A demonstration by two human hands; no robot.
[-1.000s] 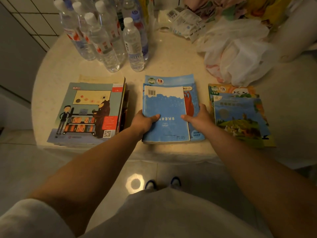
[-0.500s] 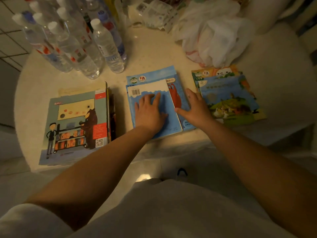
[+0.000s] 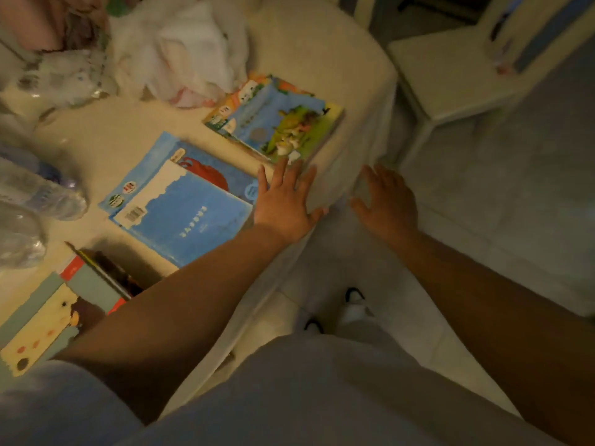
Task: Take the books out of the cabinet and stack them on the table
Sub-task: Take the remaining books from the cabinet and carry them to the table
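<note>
Three stacks of books lie on the round cream table (image 3: pixel 341 59). The middle stack, topped by a blue book (image 3: pixel 190 217), sits left of my left hand (image 3: pixel 285 201). That hand is open, fingers spread, over the table's near edge and holds nothing. A stack with a green and blue picture cover (image 3: pixel 280 123) lies just beyond its fingertips. A third stack with a bear cover (image 3: pixel 51 317) is at the lower left, partly behind my forearm. My right hand (image 3: pixel 384 201) hangs open off the table's edge, above the floor. No cabinet is in view.
Several water bottles (image 3: pixel 29 194) stand at the left edge. A white plastic bag (image 3: pixel 186 49) lies at the back of the table. A pale chair (image 3: pixel 450 69) stands to the right. My feet (image 3: pixel 338 307) are on the tiled floor below.
Both hands have let go of the blue book and moved right, off the middle stack. The view has swung right, bringing the chair and the floor into sight.
</note>
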